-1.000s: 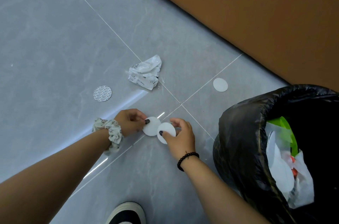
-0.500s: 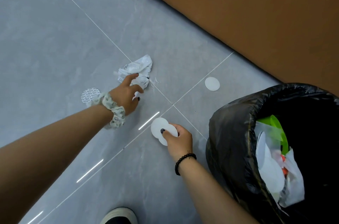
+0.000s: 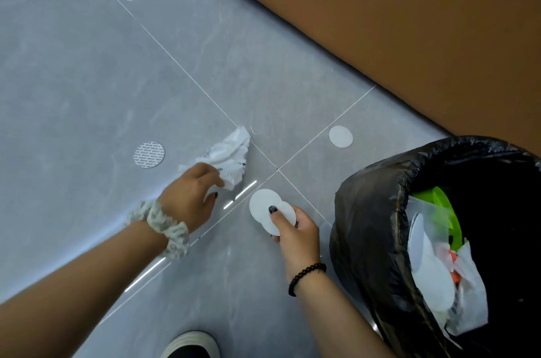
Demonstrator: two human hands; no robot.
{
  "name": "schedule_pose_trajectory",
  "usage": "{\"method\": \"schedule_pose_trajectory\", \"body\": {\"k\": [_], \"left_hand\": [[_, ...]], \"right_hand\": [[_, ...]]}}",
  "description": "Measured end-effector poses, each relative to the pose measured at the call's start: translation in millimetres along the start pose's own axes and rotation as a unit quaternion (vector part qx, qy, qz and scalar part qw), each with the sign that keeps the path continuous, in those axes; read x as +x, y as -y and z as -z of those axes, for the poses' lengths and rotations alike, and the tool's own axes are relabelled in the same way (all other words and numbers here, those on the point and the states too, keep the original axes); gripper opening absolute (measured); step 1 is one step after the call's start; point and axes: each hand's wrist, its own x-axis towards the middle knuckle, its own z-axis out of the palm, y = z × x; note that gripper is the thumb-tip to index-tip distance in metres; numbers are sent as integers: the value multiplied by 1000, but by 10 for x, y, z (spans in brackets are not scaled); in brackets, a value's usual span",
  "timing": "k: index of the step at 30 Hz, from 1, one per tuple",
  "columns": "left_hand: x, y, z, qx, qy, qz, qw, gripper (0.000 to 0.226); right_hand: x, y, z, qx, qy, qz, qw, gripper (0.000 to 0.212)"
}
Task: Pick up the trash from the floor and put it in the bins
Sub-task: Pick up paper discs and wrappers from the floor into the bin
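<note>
- Since half a second ago, the left hand [image 3: 191, 196] has closed its fingers on the crumpled white printed plastic wrapper [image 3: 227, 157], which before it only reached for; the wrapper now seems partly raised from the grey tiled floor [image 3: 87, 64].
- The right hand [image 3: 292, 228] pinches two flat white round discs [image 3: 270, 209] under its thumb, close above the floor, as it did before.
- I think it waits so that both hands can go to the bin together.
- The bin with the black plastic liner [image 3: 369, 211] stands just beside the right hand and already holds white discs and green plastic.
- One white round disc [image 3: 340, 136] lies near the brown cabinet wall [image 3: 409, 20], and one silver patterned foil disc [image 3: 149, 154] lies left of the wrapper; both are not yet collected.
</note>
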Motion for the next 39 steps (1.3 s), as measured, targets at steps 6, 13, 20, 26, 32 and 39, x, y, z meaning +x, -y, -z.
{"method": "schedule_pose_trajectory", "body": {"k": [6, 13, 20, 26, 32, 39], "left_hand": [[-621, -393, 18, -43, 17, -10, 999, 27], [-775, -702, 193, -72, 7, -36, 997, 28], [-819, -1153, 470, -120, -54, -64, 989, 25], [-754, -1500, 772, -109, -24, -112, 987, 27], [-419, -1883, 1429, -44, 5, -183, 982, 28], [-233, -2639, 2330, -9, -12, -277, 961, 31]], "right_hand": [[-233, 80, 11, 35, 8, -14, 999, 4], [-928, 530, 25, -107, 42, 164, 980, 11], [-1389, 1246, 614, -109, -119, 312, 936, 8], [-1494, 1563, 1259, -252, -225, 299, 892, 5], [-1412, 1457, 1515, -433, -172, 150, 872, 22], [-2025, 2378, 1398, -76, -9, 73, 994, 54]]}}
